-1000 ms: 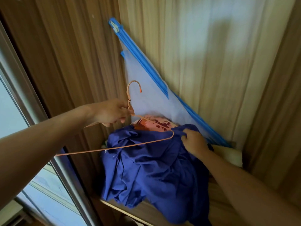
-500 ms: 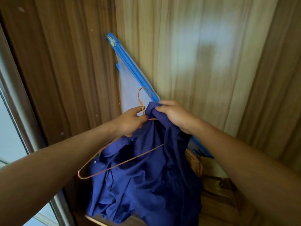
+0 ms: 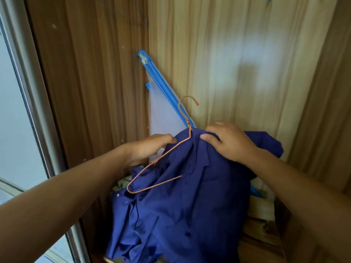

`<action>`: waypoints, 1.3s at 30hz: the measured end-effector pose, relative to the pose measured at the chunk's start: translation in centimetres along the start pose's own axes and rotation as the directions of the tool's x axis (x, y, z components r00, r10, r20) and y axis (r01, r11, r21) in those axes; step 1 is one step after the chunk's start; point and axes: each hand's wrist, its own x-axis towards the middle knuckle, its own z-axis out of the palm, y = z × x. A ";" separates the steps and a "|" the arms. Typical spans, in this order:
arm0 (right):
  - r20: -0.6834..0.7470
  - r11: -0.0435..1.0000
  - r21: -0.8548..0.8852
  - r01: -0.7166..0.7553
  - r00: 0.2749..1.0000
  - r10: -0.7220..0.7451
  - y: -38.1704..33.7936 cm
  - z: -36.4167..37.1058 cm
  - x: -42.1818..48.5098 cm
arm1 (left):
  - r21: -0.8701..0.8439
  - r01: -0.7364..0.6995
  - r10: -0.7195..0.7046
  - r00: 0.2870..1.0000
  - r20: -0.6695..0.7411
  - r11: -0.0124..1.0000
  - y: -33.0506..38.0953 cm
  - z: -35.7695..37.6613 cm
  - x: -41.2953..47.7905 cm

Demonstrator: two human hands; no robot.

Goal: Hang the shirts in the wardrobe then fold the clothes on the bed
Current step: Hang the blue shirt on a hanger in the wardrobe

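Left hand [image 3: 150, 148] and right hand [image 3: 228, 142] pinch a navy shirt [image 3: 190, 205] over an orange hanger [image 3: 161, 157], hook up, wire slanting down-left.

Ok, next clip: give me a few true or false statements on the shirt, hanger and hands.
1. The shirt is dark blue. True.
2. The hanger is white plastic. False: it is thin orange wire.
3. The right hand grips the shirt near its collar. True.
4. The hanger's hook sits on a rail. False: it points up freely, with no rail in view.
5. One end of the hanger lies uncovered on the shirt. True.
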 end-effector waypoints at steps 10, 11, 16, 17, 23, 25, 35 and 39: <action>-0.138 0.993 -0.079 -0.084 0.988 0.072 3.5 -2.8 0.1 | -0.023 0.168 -0.151 0.933 0.327 0.986 -3.6 -1.9 -1.2; -0.145 0.991 -0.094 -0.099 0.986 0.084 3.9 -3.0 -0.1 | 0.031 0.177 -0.176 0.912 0.370 0.984 -4.1 -2.3 -1.6; -0.140 0.982 -0.139 -0.132 0.984 0.112 5.2 -3.4 -0.6 | 0.370 0.095 -0.177 0.965 0.194 0.924 -6.0 -3.7 -1.9; -0.132 0.979 -0.150 -0.139 0.984 0.119 5.3 -3.5 -0.6 | 0.466 0.056 -0.114 0.989 0.097 0.883 -5.9 -4.1 -1.8; -0.168 0.959 -0.159 -0.236 0.963 0.209 4.7 -2.9 -0.5 | 0.661 0.021 0.255 0.913 -0.318 0.750 -1.5 -6.9 -1.2; -0.198 0.956 -0.118 -0.269 0.950 0.243 3.7 -2.6 0.0 | 0.521 -0.009 0.247 0.888 -0.388 0.853 0.9 -6.6 -1.0; -0.330 0.973 0.110 -0.201 0.916 0.227 -1.6 -5.3 4.5 | 0.701 -0.398 0.646 0.754 -0.117 0.592 10.3 -2.7 -1.3; -0.391 0.950 0.277 -0.141 0.887 0.246 -0.9 -7.6 5.6 | 0.965 -0.186 0.636 0.772 0.026 0.186 11.3 -5.4 -1.4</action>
